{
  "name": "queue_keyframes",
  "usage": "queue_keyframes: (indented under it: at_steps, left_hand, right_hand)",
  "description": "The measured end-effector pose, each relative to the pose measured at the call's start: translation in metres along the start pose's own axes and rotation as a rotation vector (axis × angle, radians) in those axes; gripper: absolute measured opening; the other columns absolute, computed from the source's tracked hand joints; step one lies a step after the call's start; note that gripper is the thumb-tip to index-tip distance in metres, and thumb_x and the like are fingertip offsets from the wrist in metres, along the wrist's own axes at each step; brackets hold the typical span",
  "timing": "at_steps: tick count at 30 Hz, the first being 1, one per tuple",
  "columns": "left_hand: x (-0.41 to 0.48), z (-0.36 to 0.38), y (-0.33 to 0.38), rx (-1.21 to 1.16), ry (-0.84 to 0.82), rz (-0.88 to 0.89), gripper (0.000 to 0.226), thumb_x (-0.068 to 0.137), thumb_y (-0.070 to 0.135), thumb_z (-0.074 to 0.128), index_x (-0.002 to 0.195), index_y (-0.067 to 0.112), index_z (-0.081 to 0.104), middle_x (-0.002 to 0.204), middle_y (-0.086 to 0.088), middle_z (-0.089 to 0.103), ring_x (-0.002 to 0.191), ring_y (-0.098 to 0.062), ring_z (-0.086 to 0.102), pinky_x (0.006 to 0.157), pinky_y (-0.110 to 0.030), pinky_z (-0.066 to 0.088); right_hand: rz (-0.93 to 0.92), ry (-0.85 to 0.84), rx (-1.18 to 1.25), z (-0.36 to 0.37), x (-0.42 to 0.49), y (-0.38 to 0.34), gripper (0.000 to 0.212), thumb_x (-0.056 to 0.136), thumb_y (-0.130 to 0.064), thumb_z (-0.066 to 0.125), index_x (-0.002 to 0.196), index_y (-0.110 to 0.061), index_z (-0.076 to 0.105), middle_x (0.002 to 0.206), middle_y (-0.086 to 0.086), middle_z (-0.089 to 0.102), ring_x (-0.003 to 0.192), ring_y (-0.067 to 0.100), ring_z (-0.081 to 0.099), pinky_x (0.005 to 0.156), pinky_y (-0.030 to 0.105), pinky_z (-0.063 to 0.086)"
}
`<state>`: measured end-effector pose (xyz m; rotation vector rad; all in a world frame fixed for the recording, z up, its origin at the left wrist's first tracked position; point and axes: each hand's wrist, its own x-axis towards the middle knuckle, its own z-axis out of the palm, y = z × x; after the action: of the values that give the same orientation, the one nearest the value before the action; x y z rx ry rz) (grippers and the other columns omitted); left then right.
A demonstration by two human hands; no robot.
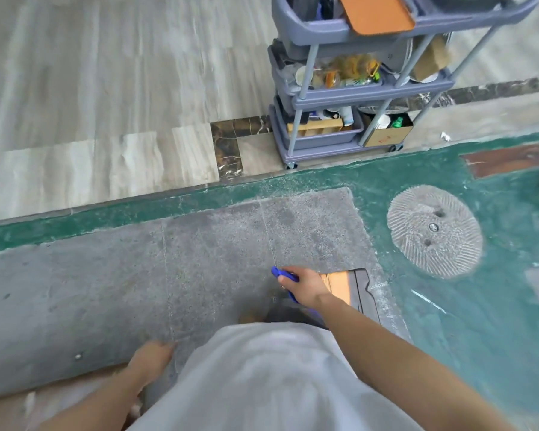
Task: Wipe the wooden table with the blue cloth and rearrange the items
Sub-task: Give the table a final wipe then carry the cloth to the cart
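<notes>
Right hand (302, 286) clenched around the blue cloth (285, 275), above the grey floor.

The fingers curl tight on the cloth, bunched small, only slivers of blue showing. The left hand (150, 360) hangs loose beside the pale shirt (262, 384), fingers half curled, holding nothing. Ahead, a grey cart (355, 88) stands crammed on tile, beyond green-painted concrete (495, 306).
</notes>
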<state>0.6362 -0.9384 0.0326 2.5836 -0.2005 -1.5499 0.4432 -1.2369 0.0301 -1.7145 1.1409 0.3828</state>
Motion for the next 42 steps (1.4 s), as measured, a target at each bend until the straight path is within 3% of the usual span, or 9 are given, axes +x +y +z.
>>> queue_keyframes:
  at_steps: [3, 7, 10, 15, 23, 29, 33, 36, 42]
  left_hand:
    - [0.049, -0.028, 0.056, 0.1, 0.023, 0.082, 0.037, 0.109, 0.025, 0.049, 0.076, 0.011, 0.054, 0.081, -0.01, 0.059, 0.085, -0.027, 0.06, 0.068, -0.031, 0.036]
    - [0.093, -0.054, 0.167, 0.157, 0.003, 0.254, 0.035, 0.108, 0.023, 0.049, 0.082, 0.004, 0.062, 0.097, -0.029, 0.069, 0.096, -0.044, 0.066, 0.084, -0.042, 0.049]
    - [0.113, -0.064, 0.25, 0.222, -0.023, 0.362, 0.039, 0.108, 0.027, 0.049, 0.072, 0.013, 0.05, 0.07, -0.008, 0.057, 0.077, -0.029, 0.058, 0.071, -0.037, 0.041]
    - [0.14, -0.074, 0.381, 0.245, -0.059, 0.494, 0.041, 0.107, 0.026, 0.051, 0.068, 0.02, 0.039, 0.066, 0.0, 0.043, 0.065, -0.02, 0.041, 0.063, -0.034, 0.026]
    - [0.169, -0.109, 0.495, 0.298, -0.012, 0.484, 0.031, 0.108, 0.031, 0.05, 0.088, 0.01, 0.062, 0.085, -0.004, 0.061, 0.077, -0.021, 0.055, 0.072, -0.033, 0.037]
    - [0.211, -0.143, 0.533, 0.351, 0.028, 0.338, 0.037, 0.108, 0.032, 0.051, 0.078, 0.011, 0.054, 0.083, -0.01, 0.058, 0.075, -0.023, 0.054, 0.068, -0.034, 0.034]
    - [0.246, -0.159, 0.557, 0.35, -0.015, 0.225, 0.039, 0.11, 0.03, 0.047, 0.104, 0.0, 0.071, 0.111, -0.019, 0.07, 0.113, -0.037, 0.065, 0.083, -0.034, 0.042]
    - [0.27, -0.168, 0.588, 0.37, -0.009, 0.165, 0.035, 0.11, 0.028, 0.047, 0.078, 0.021, 0.058, 0.081, 0.004, 0.055, 0.107, -0.03, 0.063, 0.09, -0.032, 0.047]
    - [0.286, -0.166, 0.697, 0.265, -0.057, 0.229, 0.039, 0.11, 0.03, 0.046, 0.125, 0.0, 0.067, 0.129, -0.019, 0.067, 0.12, -0.036, 0.063, 0.098, -0.036, 0.047]
  right_hand:
    - [0.137, 0.089, 0.084, -0.037, 0.021, 0.017, 0.038, 0.103, -0.037, 0.065, 0.137, -0.019, 0.067, 0.108, 0.007, 0.075, 0.102, 0.029, 0.07, 0.098, 0.037, 0.053]
    - [0.361, 0.19, 0.082, -0.087, 0.042, 0.06, 0.038, 0.104, -0.04, 0.063, 0.136, -0.019, 0.066, 0.092, 0.008, 0.069, 0.082, 0.026, 0.063, 0.071, 0.028, 0.05]
    - [0.517, 0.234, 0.053, -0.119, 0.054, 0.099, 0.037, 0.106, -0.042, 0.059, 0.135, -0.021, 0.066, 0.106, 0.011, 0.073, 0.097, 0.03, 0.069, 0.072, 0.027, 0.046]
    - [0.639, 0.209, 0.093, -0.171, 0.087, 0.133, 0.032, 0.106, -0.04, 0.059, 0.119, -0.014, 0.071, 0.102, 0.014, 0.077, 0.099, 0.031, 0.073, 0.072, 0.028, 0.044]
    - [0.491, 0.197, 0.119, -0.268, 0.189, 0.052, 0.035, 0.106, -0.046, 0.057, 0.128, -0.02, 0.067, 0.105, 0.007, 0.073, 0.091, 0.025, 0.066, 0.077, 0.03, 0.048]
    - [0.259, 0.186, 0.168, -0.342, 0.279, -0.04, 0.043, 0.105, -0.047, 0.058, 0.141, -0.023, 0.062, 0.117, 0.008, 0.075, 0.104, 0.031, 0.071, 0.09, 0.037, 0.055]
    - [0.147, 0.166, 0.113, -0.385, 0.335, -0.083, 0.045, 0.105, -0.047, 0.059, 0.144, -0.026, 0.061, 0.129, 0.008, 0.073, 0.117, 0.033, 0.068, 0.101, 0.039, 0.054]
    - [0.125, 0.147, 0.078, -0.418, 0.368, -0.096, 0.046, 0.105, -0.046, 0.059, 0.147, -0.027, 0.059, 0.134, 0.009, 0.071, 0.122, 0.034, 0.066, 0.105, 0.04, 0.052]
    - [0.178, 0.169, 0.06, -0.496, 0.398, -0.081, 0.042, 0.105, -0.043, 0.06, 0.143, -0.023, 0.063, 0.118, 0.007, 0.074, 0.108, 0.03, 0.069, 0.094, 0.034, 0.053]
